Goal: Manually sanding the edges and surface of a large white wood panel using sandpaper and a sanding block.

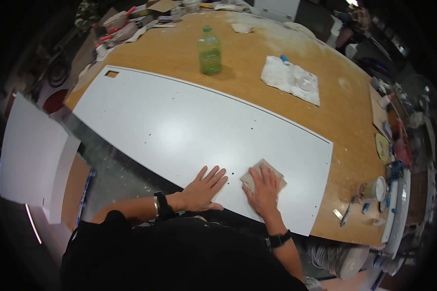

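A long white panel (179, 121) with small dark holes and a rectangular cutout at its far left corner lies across the near side of the wooden table. My left hand (204, 189) rests flat on the panel near its front edge, fingers spread and nothing in it. To its right, my right hand (265, 189) presses a folded beige cloth (276, 170) onto the white surface, fingers bent over it. A few dark holes show in the panel between the two hands.
On the table (165, 48) stand a green plastic bottle (210, 51) and, farther right, a white paper towel (289, 80) with a blue-capped item. A tub (372, 190) and small tools sit at the right edge. Another white panel (34, 150) stands at left. A person (357, 22) is far off.
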Tool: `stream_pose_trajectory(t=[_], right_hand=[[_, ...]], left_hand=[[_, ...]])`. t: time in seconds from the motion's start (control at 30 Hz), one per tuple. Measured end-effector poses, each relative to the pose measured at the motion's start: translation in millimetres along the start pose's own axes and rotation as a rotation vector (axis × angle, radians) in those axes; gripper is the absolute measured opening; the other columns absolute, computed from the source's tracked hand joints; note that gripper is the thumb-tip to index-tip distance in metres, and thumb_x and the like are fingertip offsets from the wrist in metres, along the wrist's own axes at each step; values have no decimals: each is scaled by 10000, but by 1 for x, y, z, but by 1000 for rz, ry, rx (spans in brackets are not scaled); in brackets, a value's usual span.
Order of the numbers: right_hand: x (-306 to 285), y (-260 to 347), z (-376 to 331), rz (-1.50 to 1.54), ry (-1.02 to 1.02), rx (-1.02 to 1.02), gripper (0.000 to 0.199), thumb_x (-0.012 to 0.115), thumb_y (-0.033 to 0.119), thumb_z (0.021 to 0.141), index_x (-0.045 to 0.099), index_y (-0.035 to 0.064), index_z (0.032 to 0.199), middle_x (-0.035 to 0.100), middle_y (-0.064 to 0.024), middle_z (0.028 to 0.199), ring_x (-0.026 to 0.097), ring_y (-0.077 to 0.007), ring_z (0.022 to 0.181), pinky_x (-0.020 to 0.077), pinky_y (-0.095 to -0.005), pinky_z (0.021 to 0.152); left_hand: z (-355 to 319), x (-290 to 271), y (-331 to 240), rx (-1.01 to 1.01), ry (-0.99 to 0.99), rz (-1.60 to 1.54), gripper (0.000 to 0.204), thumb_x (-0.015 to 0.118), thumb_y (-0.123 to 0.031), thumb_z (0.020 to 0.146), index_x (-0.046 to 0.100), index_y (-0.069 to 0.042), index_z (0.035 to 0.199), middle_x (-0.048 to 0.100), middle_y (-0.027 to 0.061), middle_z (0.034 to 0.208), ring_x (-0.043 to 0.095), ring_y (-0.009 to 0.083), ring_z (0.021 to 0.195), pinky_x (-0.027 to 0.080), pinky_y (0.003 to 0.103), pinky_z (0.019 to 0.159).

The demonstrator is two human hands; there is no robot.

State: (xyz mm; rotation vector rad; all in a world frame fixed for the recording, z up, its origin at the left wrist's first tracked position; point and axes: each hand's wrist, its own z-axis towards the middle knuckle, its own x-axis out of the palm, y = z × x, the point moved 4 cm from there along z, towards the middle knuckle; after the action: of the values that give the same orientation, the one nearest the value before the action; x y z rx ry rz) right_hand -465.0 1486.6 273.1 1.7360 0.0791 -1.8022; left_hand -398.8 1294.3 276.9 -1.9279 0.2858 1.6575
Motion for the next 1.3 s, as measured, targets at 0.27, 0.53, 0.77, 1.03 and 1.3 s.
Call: stream_pose_trajectory(t=[0.27, 0.53, 0.77, 1.03, 1.3], right_hand=[[-38, -163, 25, -345, -311, 781, 547, 531, 326, 872, 381, 114, 1354, 316, -144, 1427, 293, -330, 1295, 212, -476, 1053], [74, 43, 159, 225, -138, -40, 450, 456, 81, 837, 436, 40, 1284, 409, -211, 1337, 347, -366, 1272, 178, -512, 1084], [61, -4, 198, -51, -373, -16, 398, 526, 250, 857, 525, 105, 1227, 453, -213, 1283, 382, -376, 1210, 233, -549, 1001], [-38, -266, 32, -564, -331, 716, 437, 489, 327, 912, 442, 209, 1330, 370, -198, 1385, 415, -358, 1223, 366, -484, 957], [-1, -117, 119, -358, -151, 592, 476, 504, 234, 885, 415, 156, 1346, 275, -183, 1447, 273, -366, 1310, 168, -491, 1064]], left_hand=[[-54, -45, 181, -371, -172, 47, 655, 560, -407, 846, 361, -44, 1353, 264, 187, 1443, 197, 348, 1357, 124, 502, 1098], [-63, -72, 247, -598, -274, 92, 575, 525, -271, 857, 363, -12, 1344, 285, 209, 1425, 217, 356, 1344, 127, 496, 1093], [-64, -70, 247, -625, -238, 132, 567, 526, -242, 859, 358, -8, 1346, 278, 213, 1429, 227, 362, 1340, 132, 493, 1092], [-64, -70, 242, -647, -220, 92, 561, 476, -334, 891, 339, -62, 1361, 261, 198, 1432, 202, 346, 1352, 133, 478, 1103], [-73, -71, 244, -624, -280, 86, 554, 416, -392, 917, 354, -52, 1350, 281, 196, 1424, 209, 345, 1350, 143, 487, 1102]])
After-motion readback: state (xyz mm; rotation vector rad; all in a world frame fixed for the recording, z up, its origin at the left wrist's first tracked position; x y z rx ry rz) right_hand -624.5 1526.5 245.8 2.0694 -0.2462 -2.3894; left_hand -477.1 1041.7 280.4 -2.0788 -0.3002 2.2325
